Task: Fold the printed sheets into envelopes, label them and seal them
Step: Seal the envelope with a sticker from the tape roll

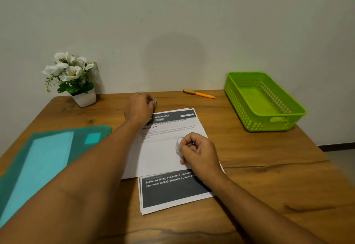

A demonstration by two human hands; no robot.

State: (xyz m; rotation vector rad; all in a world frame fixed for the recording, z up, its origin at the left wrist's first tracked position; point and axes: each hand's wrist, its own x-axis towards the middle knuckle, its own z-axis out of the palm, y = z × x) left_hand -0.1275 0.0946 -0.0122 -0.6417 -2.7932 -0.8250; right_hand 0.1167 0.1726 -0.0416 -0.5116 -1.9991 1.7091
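Two bare forearms reach in from the near edge over a brown wooden table [269,176] with dark grain lines.

- Stack of white printed sheets [172,195]: flat at the near middle of the table, with a dark grey footer block in white lettering nearest the person.
- Blank white folded sheet [159,157]: lies across the middle of the stack. The stack's dark header, reading "DINING AREA", shows beyond it.
- Right hand [199,155]: rests on the right part of the folded sheet with fingers curled. Thumb and forefinger pinch a small pale translucent strip [177,146].
- Teal translucent plastic folder [48,157]: on the left side of the table, just beside the left forearm, with lighter blue sheets inside.
- Left hand [139,108]: at the far left corner of the stack, fingers curled round a small pale ring-shaped object [154,101] that is mostly hidden by them.
- Orange pen with a dark cap [199,94]: lies near the far edge, to the right of the left hand.
- Lime-green perforated plastic basket [265,124]: far right, open side up.
- White square pot [84,98]: far left, holding white flowers [67,67] with green leaves.
- Plain pale wall [172,23]: behind the table.
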